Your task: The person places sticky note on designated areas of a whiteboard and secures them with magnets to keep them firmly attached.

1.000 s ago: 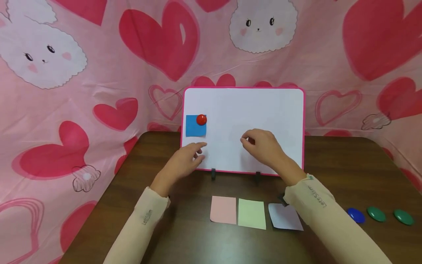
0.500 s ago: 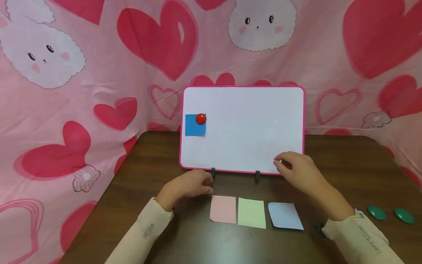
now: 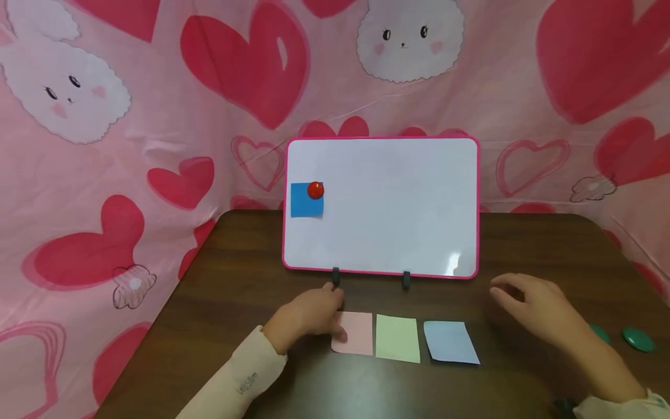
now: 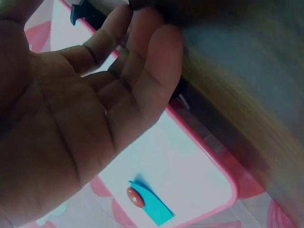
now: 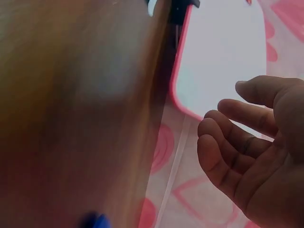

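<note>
My left hand (image 3: 311, 311) is at the left edge of a pink sticky note (image 3: 360, 338) on the table, its thumb over that edge. Whether the thumb touches the paper I cannot tell. In the left wrist view the fingers (image 4: 159, 61) bend loosely, and I see nothing held. Over the table to the right of the whiteboard (image 3: 398, 203), my right hand (image 3: 539, 308) has loosely bent fingers and nothing in them. It partly covers one green magnet (image 3: 600, 333); a second green magnet (image 3: 638, 339) lies beyond it. A blue magnet (image 5: 102, 222) peeks into the right wrist view.
A red magnet (image 3: 316, 190) sits on the top right corner of a blue note (image 3: 300, 206) on the board. Black feet (image 3: 406, 280) support the board. Right of the pink note lie a pale green note (image 3: 398, 339) and a light blue note (image 3: 452, 342).
Both hands have come down from in front of the whiteboard. The left has reached the pink note's edge, and the right has swung right and down towards the magnets.
</note>
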### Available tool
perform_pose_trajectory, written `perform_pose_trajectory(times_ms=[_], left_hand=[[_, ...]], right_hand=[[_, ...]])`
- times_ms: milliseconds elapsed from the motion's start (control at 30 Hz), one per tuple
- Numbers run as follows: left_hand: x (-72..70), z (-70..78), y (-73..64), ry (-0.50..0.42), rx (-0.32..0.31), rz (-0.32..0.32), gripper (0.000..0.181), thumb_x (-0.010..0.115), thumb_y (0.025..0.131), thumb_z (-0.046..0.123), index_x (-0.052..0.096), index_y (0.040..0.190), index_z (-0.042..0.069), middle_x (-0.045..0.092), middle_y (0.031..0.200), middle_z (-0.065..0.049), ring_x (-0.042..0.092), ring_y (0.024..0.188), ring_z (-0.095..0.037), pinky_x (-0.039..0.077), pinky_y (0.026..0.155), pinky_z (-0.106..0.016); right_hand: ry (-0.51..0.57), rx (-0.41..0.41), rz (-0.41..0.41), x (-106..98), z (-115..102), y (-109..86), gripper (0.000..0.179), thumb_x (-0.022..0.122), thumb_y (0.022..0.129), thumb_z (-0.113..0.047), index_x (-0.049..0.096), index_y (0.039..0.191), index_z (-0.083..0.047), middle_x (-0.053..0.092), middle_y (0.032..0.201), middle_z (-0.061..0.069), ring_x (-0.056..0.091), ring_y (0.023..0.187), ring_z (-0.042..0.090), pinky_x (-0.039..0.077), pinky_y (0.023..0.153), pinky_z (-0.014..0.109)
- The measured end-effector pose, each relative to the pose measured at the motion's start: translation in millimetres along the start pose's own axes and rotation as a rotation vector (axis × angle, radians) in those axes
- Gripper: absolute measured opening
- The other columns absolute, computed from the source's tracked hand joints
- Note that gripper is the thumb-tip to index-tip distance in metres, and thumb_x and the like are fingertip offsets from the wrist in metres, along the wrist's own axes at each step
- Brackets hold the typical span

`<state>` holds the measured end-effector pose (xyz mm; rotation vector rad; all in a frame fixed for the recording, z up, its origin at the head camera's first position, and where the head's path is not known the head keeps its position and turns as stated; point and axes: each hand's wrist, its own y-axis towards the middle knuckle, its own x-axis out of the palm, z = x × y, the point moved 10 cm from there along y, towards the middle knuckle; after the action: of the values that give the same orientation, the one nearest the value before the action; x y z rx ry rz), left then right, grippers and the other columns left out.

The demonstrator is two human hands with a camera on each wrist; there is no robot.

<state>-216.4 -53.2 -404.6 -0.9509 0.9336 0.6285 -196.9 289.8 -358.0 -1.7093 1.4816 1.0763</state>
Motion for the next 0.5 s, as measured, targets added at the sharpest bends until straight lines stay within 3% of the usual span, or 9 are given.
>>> perform_pose_trajectory(times_ms=[167,333,500], left_hand=[[3.2,4.0,1.6,0.091,0.006,0.025,0.067,0.088,0.077,0.043,0.062,0.123,0.003,0.058,0.106,-0.012,0.061,0.090,-0.022,0.055,0.087,-0.041],[3.8,5.8,2.0,0.118,0.010,0.044,0.066,0.087,0.078,0.043,0.061,0.122,0.002,0.058,0.107,-0.013,0.062,0.091,-0.023,0.054,0.089,-0.041],[3.2,9.2,-1.8,0.125,0.032,0.081,0.059,0.087,0.079,0.040,0.061,0.117,0.002,0.057,0.098,-0.012,0.060,0.082,-0.021,0.055,0.079,-0.039]], right_hand=[[-0.027,0.046,0.004,-3.2,19.5,-14.8,0.035,0.066,0.099,-0.032,0.069,0.118,-0.002,0.067,0.116,0.026,0.059,0.109,0.051,0.044,0.085,0.068],[-0.053,0.050,0.013,-4.9,32.4,-26.6,0.033,0.066,0.099,-0.030,0.069,0.117,-0.001,0.066,0.116,0.029,0.058,0.109,0.055,0.043,0.084,0.069],[-0.081,0.077,-0.007,-3.1,46.9,-35.8,0.037,0.064,0.101,-0.034,0.068,0.117,-0.001,0.064,0.118,0.031,0.057,0.109,0.057,0.043,0.081,0.070]])
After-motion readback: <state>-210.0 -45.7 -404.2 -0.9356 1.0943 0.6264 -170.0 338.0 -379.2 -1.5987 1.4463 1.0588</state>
